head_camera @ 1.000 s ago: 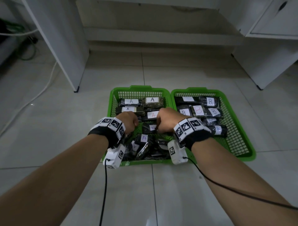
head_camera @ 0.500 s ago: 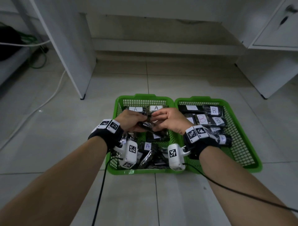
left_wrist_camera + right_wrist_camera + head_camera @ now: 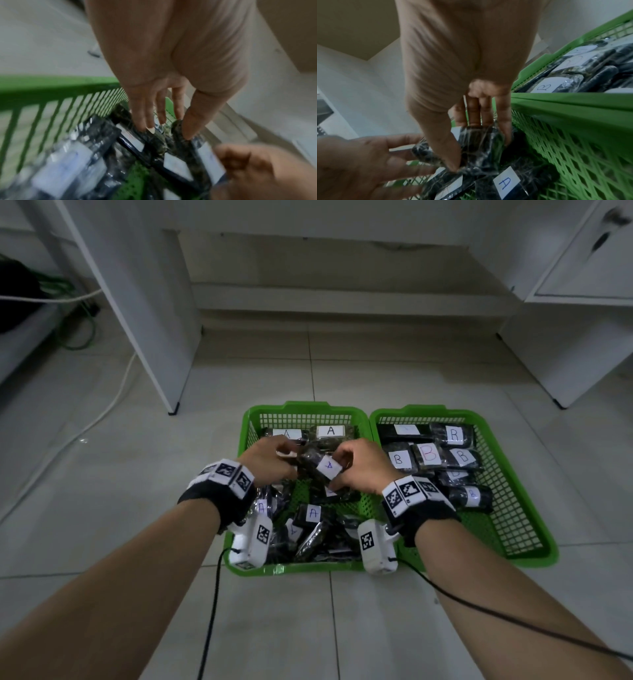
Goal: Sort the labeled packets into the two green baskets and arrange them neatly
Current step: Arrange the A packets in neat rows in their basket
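Two green baskets stand side by side on the tiled floor. The left basket (image 3: 301, 408) holds dark packets labeled A, with a neat row at its back (image 3: 330, 431) and a loose pile at its near end (image 3: 311, 513). The right basket (image 3: 424, 409) holds rows of B packets (image 3: 428, 453). Both hands are above the middle of the left basket, holding one dark A packet (image 3: 327, 467) between them. My right hand (image 3: 337, 470) grips it between thumb and fingers (image 3: 479, 155). My left hand (image 3: 291, 457) pinches its left end (image 3: 164, 129).
A white furniture panel (image 3: 164, 337) stands on the floor at the back left, with cables (image 3: 102, 412) beside it. A white cabinet (image 3: 565, 347) stands at the back right. A low wall step runs behind the baskets. Bare tiles surround them.
Both hands rose out of the left basket's middle and met on one packet. They have carried it slightly toward the back, and its A label now faces up.
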The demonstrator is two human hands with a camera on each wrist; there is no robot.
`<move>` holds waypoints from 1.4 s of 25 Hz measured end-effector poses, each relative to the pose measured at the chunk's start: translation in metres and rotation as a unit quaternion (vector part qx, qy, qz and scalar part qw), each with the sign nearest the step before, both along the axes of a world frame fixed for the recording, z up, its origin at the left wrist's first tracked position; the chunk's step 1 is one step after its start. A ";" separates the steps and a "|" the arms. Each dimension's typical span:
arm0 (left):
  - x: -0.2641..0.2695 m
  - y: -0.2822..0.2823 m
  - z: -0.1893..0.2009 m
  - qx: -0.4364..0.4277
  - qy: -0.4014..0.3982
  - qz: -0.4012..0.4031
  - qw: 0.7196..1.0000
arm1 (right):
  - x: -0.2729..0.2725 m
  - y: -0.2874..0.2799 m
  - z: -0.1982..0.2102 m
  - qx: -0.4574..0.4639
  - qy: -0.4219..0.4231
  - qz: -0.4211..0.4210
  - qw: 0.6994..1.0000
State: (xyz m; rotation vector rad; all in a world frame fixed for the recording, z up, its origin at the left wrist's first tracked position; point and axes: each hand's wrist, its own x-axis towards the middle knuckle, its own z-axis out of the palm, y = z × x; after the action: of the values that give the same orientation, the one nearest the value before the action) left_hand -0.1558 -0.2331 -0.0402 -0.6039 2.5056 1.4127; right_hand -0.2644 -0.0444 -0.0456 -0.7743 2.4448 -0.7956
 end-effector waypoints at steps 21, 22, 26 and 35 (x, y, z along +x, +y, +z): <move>0.011 0.021 -0.019 -0.262 -0.192 -0.177 0.929 | -0.022 0.026 -0.019 -0.148 -0.151 -0.162 0.964; 0.011 0.020 -0.018 -0.235 -0.184 -0.179 0.938 | -0.023 0.024 -0.018 -0.140 -0.151 -0.167 0.964; 0.011 0.017 -0.005 -0.190 -0.193 -0.225 0.936 | -0.016 0.006 -0.009 -0.086 -0.091 -0.141 0.982; 0.019 -0.022 0.004 -0.293 0.083 -0.017 0.952 | 0.013 -0.056 -0.020 0.044 0.043 -0.029 0.998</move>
State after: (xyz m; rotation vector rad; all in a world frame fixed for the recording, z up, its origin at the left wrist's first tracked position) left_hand -0.1369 -0.2554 -0.0361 -0.5433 3.0661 0.7094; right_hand -0.2519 -0.1000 -0.0660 -0.7220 2.5713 -0.6835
